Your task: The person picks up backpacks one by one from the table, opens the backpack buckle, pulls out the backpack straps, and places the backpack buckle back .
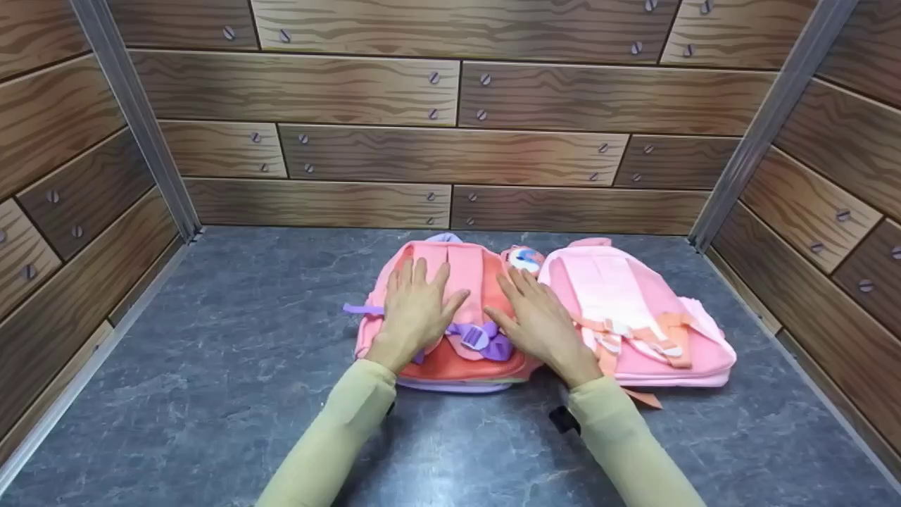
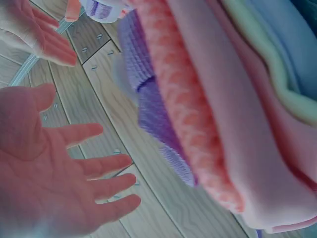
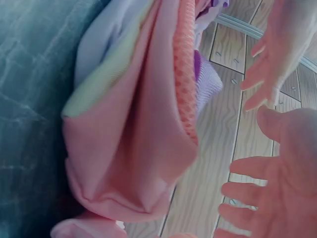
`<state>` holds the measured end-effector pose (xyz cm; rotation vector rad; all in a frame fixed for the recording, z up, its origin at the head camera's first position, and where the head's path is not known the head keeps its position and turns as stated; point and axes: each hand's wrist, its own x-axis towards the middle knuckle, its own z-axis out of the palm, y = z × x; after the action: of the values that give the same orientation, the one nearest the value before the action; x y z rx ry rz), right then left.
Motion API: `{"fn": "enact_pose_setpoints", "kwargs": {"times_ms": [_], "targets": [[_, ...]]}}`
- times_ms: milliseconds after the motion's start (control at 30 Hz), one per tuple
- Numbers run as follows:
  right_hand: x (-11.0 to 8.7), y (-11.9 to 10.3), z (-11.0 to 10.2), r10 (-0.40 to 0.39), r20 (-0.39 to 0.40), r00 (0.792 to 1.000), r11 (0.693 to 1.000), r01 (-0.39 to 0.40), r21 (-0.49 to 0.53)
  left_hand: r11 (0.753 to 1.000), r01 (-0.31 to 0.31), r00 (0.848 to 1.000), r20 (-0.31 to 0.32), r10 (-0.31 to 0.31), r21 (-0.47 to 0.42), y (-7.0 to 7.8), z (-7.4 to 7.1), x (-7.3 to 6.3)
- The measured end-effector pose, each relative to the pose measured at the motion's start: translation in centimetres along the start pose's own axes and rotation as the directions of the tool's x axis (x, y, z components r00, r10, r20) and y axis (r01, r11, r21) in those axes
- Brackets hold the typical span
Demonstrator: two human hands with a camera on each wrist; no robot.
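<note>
A coral-pink backpack [image 1: 461, 271] lies flat on the grey surface with its strap side up, purple webbing and a buckle [image 1: 479, 339] across it. Above its left part I hold my left hand [image 1: 414, 310], palm down, fingers straight and spread. Over its right edge is my right hand [image 1: 545, 320], spread the same way. Both wrist views show a gap between the palms and the bag; neither hand grips anything. The left wrist view shows the bag's coral mesh back [image 2: 183, 99] side-on, above pink, pale green and lilac layers.
To the right lies a lighter pink backpack [image 1: 609, 282] with orange webbing, close against the first. A round charm [image 1: 524, 259] sits between them at the back. Wood-patterned walls [image 1: 450, 91] with metal corner posts enclose the grey surface [image 1: 232, 366].
</note>
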<state>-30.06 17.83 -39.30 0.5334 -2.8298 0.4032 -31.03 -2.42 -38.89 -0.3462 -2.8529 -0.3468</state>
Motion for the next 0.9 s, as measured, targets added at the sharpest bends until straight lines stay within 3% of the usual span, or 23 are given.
{"fn": "enact_pose_setpoints", "kwargs": {"times_ms": [100,200,267,367,533,600,733,900], "targets": [[0.1,-0.1,0.5,-0.022,-0.086,0.996,0.997,0.028,0.073,0.999,-0.025,0.998,-0.061,0.023,-0.041,-0.3,0.3,0.1],[0.3,-0.3,1.2,0.002,-0.123,0.992,0.971,0.027,0.236,0.992,-0.047,0.994,-0.101,0.035,-0.121,-0.9,0.7,0.3],[0.5,-0.5,1.7,0.042,-0.1,0.994,0.93,-0.003,0.367,0.979,-0.052,0.993,-0.113,0.03,-0.196,-1.4,1.0,0.4],[0.9,-0.8,2.5,0.098,-0.043,0.994,0.844,-0.06,0.533,0.948,-0.064,0.993,-0.112,0.03,-0.313,-2.2,1.3,0.7],[1.8,-1.1,3.6,0.11,0.021,0.994,0.713,-0.094,0.694,0.872,-0.04,0.999,-0.042,0.022,-0.488,-3.3,1.4,1.0],[2.1,-1.3,4.1,0.108,0.042,0.993,0.678,-0.105,0.728,0.849,-0.021,1.0,0.002,0.025,-0.528,-3.6,1.4,1.0],[2.5,-1.6,4.9,0.128,0.076,0.989,0.609,-0.139,0.781,0.834,-0.025,0.995,0.067,0.074,-0.551,-4.0,1.6,0.9],[3.0,-1.8,5.5,0.14,0.13,0.982,0.564,-0.187,0.804,0.841,-0.025,0.983,0.139,0.119,-0.54,-4.2,2.0,0.7]]}}
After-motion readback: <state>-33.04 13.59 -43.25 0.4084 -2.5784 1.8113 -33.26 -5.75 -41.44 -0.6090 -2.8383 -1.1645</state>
